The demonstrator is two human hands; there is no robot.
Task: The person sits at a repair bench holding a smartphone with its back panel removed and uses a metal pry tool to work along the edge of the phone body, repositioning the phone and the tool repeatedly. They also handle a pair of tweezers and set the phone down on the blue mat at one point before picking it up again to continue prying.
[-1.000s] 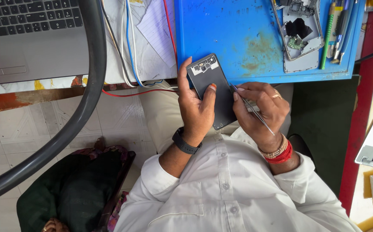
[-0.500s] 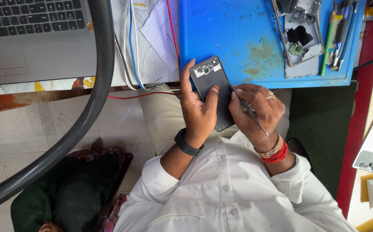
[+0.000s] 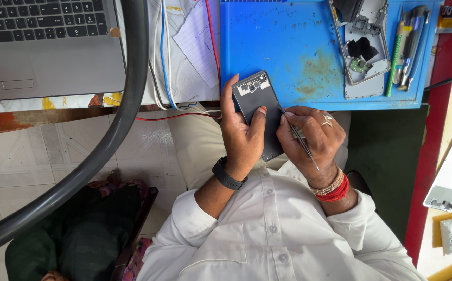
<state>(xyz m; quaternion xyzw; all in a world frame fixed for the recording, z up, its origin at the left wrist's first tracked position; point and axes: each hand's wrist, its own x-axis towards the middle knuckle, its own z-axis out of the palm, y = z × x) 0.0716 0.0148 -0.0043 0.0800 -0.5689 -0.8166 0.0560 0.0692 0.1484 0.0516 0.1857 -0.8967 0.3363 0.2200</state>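
Dark grey and matte, the phone (image 3: 259, 114) sits in your left hand (image 3: 242, 136), which wraps it from the left side with the thumb laid across its back, so the body is braced and cannot twist. You hold it just near of the blue work mat (image 3: 293, 57), over your lap, with its far end overlapping the mat's near edge; that keeps it steady and close to your eyes.

Your right hand (image 3: 312, 138) is pinched shut on a thin metal tool (image 3: 297, 136), probably tweezers. Its tip meets the phone's right edge and its other end points back toward your wrist. Held low and slanted like that, the point can work along the seam without slipping onto the back.

The phone shows its back: a slim rounded slab with a pale camera strip across the far end, holding small dark openings. No screen is visible from here, and I cannot tell whether the cover has lifted at all.

Farther right on the mat lies an opened phone frame (image 3: 362, 52) with its insides exposed, and beside it a row of hand tools (image 3: 408, 47). A laptop (image 3: 43, 47) sits far left, with cables (image 3: 163, 67) between it and the mat.
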